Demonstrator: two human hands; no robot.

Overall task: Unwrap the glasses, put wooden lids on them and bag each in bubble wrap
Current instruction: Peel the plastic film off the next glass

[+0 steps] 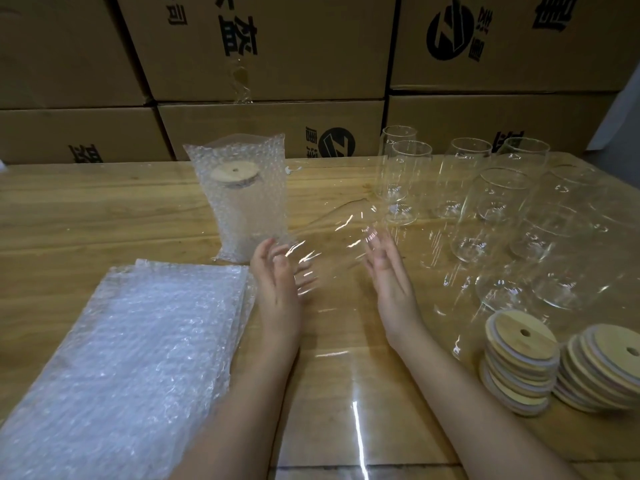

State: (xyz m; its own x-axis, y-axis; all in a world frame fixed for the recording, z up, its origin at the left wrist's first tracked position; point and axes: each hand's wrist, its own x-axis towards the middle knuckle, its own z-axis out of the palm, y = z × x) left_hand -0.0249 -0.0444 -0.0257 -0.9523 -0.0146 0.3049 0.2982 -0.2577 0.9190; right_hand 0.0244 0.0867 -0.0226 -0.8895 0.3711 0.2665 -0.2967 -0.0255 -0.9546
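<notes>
Wooden table [104, 209]: seemingly a film-wrapped glass [332, 247] between straight-fingered left hand [277, 285] and right hand [391, 275].

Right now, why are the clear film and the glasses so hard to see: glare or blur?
Head view: mainly glare; white streaks of light run across the film, and the glasses show only by bright rims and bases; head view also bows the table edge and boxes through its wide lens; little blur.
</notes>
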